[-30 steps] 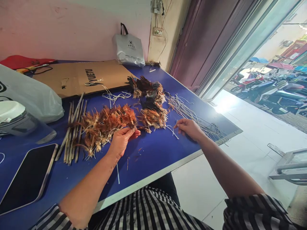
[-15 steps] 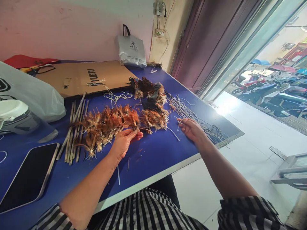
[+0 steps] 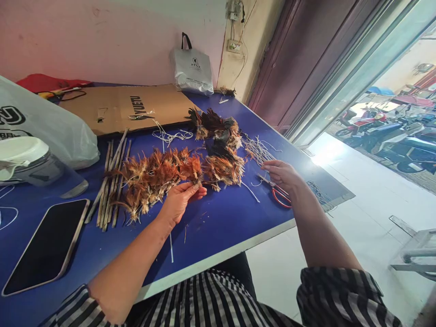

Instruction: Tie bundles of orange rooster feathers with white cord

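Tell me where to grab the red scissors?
By the red handle loops of the scissors, I'd say, coming from the near table edge. They lie flat with the loops toward the person and the blades pointing away at the strings. The right hand is just over them. The left hand pinches feathers.

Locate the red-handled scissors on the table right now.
In the head view the red-handled scissors lie on the blue table at its right side, partly under the right hand, near the white strings.
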The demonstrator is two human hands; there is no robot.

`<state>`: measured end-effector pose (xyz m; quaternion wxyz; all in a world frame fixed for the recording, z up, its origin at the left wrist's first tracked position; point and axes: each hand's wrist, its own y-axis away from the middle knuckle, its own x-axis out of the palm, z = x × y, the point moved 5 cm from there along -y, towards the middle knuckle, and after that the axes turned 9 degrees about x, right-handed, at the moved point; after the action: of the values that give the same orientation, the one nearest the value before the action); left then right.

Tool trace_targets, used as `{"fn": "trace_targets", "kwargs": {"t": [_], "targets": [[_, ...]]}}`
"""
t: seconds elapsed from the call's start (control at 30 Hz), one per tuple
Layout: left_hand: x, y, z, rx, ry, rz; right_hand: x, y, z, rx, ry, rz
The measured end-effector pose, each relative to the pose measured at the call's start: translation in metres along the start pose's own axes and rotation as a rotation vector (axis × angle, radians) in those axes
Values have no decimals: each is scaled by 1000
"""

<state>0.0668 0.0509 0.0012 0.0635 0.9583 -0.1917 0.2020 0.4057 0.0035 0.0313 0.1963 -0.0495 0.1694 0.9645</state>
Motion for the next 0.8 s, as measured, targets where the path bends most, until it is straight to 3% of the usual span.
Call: {"fn": "trace_targets", "kwargs": {"t": [0.1, 0.17, 0.33, 0.43, 0.5, 0.63, 0.7, 0.8], "targets": [[-1, -1, 2, -10, 1, 4, 4, 5, 12, 3, 125, -65], [-1, -1, 2, -16, 0, 4, 22, 13, 21, -45, 120, -7], [-2, -1, -3, -23, -3, -24, 102, 42, 32, -143, 342, 311], [-1, 0, -10, -4, -1, -21, 142, 54, 36, -261, 513, 332], [0, 1, -13, -6, -6, 3, 161, 62, 43, -445, 651, 284], [2, 2, -10, -55, 2, 81, 187, 73, 54, -756, 776, 215], [-1, 0, -7, -73, 28, 76, 195, 75, 56, -808, 773, 228], [-9, -6, -5, -75, 51, -4, 196, 70, 56, -761, 715, 244]]}}
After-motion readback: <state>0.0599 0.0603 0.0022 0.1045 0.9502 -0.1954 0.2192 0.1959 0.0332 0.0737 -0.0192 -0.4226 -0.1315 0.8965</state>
